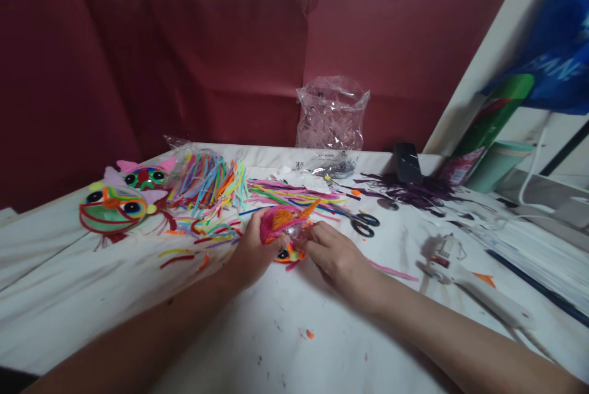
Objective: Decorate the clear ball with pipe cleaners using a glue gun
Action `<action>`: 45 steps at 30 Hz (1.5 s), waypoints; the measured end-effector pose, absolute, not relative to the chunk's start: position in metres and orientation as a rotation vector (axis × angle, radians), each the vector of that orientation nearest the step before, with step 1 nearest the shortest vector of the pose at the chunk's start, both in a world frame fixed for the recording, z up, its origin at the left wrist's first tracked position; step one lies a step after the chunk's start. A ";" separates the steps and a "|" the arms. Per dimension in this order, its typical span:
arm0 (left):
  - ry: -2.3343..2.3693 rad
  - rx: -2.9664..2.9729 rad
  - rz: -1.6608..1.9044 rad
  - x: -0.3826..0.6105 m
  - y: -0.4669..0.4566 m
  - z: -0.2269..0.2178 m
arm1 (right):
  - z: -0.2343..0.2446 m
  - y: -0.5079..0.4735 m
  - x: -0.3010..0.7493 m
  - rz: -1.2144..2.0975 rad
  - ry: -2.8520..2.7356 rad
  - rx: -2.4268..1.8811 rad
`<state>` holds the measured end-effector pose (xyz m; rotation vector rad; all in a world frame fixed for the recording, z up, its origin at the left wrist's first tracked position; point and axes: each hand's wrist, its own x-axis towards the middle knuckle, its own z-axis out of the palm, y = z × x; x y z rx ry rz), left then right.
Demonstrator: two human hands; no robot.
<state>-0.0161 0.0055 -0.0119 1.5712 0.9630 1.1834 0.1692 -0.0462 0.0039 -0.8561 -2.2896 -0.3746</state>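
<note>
Clasped between left hand point(255, 250) thumb and fingers, the pink-and-orange craft piece point(276, 222) is short of the far edge of the table point(248, 345), right hand point(338, 259) apparently adjusting its side, pinch unclear, the next move needing steady support.

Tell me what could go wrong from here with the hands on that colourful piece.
The left hand holds the colourful piece, so a tight squeeze might bend its parts. The scissors lie just beyond the right hand; a reach forward could catch them. What looks like a glue gun lies beside the right forearm; if it is hot, brushing it might burn.
</note>
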 end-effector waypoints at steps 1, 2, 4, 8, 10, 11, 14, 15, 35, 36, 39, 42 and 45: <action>0.958 1.573 1.179 -0.016 0.005 -0.012 | 0.004 -0.046 0.169 -0.382 -2.292 -0.845; 0.953 1.575 1.174 -0.016 0.004 -0.011 | 0.004 -0.046 0.168 -0.386 -2.292 -0.834; 0.944 1.570 1.175 -0.016 0.004 -0.011 | 0.003 -0.045 0.168 -0.361 -2.266 -0.844; 0.950 1.553 1.179 -0.016 0.005 -0.011 | -0.002 -0.042 0.170 -0.199 -2.148 -0.891; 0.962 1.564 1.172 -0.016 0.005 -0.010 | -0.003 -0.041 0.170 -0.124 -2.104 -0.918; 0.965 1.570 1.168 -0.016 0.005 -0.010 | -0.003 -0.041 0.170 -0.088 -2.087 -0.935; 0.960 1.569 1.158 -0.017 0.006 -0.010 | -0.001 -0.042 0.169 0.018 -2.056 -0.977; 0.953 1.567 1.158 -0.017 0.006 -0.011 | -0.001 -0.042 0.168 0.044 -2.052 -0.990; 1.014 1.588 1.151 -0.016 0.001 -0.015 | 0.003 -0.045 0.165 0.039 -2.102 -1.015; 1.006 1.580 1.158 -0.017 0.002 -0.016 | 0.002 -0.045 0.166 0.040 -2.101 -1.017; 1.026 1.577 1.161 -0.020 0.005 -0.017 | 0.001 -0.044 0.166 0.035 -2.099 -1.030; 0.991 1.593 1.146 -0.021 0.006 -0.017 | 0.000 -0.042 0.166 0.064 -2.074 -1.048; 0.962 1.592 1.142 -0.021 0.007 -0.017 | 0.000 -0.043 0.165 0.079 -2.037 -1.035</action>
